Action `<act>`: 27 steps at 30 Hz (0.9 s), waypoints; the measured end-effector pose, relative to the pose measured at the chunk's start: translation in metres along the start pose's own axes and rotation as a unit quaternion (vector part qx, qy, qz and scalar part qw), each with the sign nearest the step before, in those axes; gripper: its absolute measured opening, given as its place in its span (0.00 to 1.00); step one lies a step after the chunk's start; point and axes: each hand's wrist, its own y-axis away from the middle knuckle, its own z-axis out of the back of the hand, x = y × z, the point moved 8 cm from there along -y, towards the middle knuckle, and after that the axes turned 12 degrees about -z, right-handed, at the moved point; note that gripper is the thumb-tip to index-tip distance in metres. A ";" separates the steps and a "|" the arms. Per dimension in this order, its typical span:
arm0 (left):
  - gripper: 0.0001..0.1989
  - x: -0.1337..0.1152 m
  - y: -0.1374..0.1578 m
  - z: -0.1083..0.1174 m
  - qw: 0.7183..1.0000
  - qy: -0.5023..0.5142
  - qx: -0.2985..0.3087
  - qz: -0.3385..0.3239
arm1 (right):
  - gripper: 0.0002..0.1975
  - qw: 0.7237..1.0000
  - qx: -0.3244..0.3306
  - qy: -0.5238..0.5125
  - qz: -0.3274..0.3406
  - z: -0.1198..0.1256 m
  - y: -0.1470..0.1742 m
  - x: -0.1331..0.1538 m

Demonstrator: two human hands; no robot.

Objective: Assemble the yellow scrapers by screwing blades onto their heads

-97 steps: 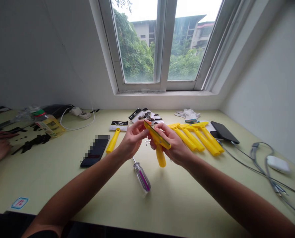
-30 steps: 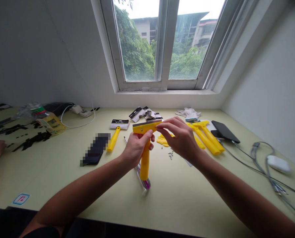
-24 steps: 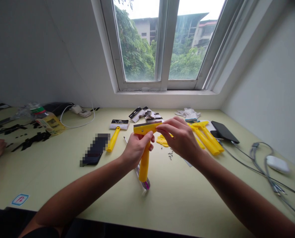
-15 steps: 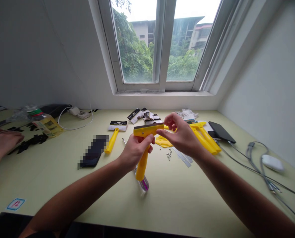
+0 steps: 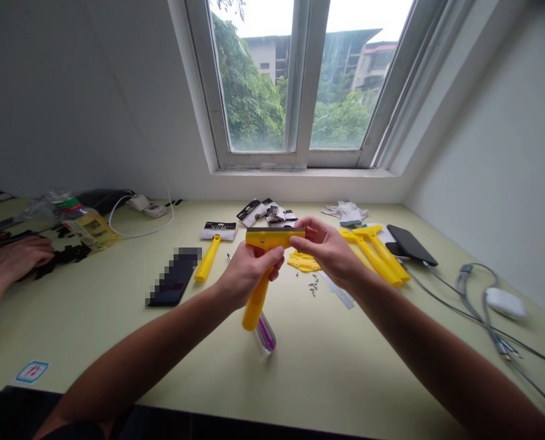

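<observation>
A yellow scraper [image 5: 275,239] with a dark blade along its top edge is held up above the table. My left hand [image 5: 250,272] is closed round it just below the head, and its handle slants down to the left. At the head's right end, my right hand [image 5: 320,245] pinches the scraper between thumb and fingers. Under the handle lies a screwdriver [image 5: 265,336] with a clear and purple grip. Small screws [image 5: 314,284], flat yellow plates [image 5: 303,261] and metal blades [image 5: 339,289] rest beyond my hands, partly hidden.
Several yellow handles [image 5: 382,260] lie at right, by a dark phone [image 5: 411,244] and cables [image 5: 476,311]. Left are a carded yellow scraper [image 5: 208,260], a pixelated dark phone [image 5: 175,278], a bottle [image 5: 86,223] and another person's hand [image 5: 22,260]. Black cards [image 5: 252,212] lie behind.
The scraper's head has turned level and its handle end has swung left. My right fingers have closed onto the head's right end. The other person's hand has shifted slightly right.
</observation>
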 end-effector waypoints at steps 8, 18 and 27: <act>0.11 -0.001 -0.004 0.002 0.996 0.082 -0.013 0.019 | 0.16 0.995 -0.057 0.066 0.040 0.008 -0.006 0.000; 0.11 -0.011 -0.030 0.079 0.987 0.059 -0.144 -0.043 | 0.24 0.734 0.173 0.620 0.214 -0.070 0.054 -0.054; 0.14 0.003 -0.020 0.093 0.987 0.028 -0.155 -0.031 | 0.11 0.634 0.223 0.658 0.340 -0.099 0.074 -0.079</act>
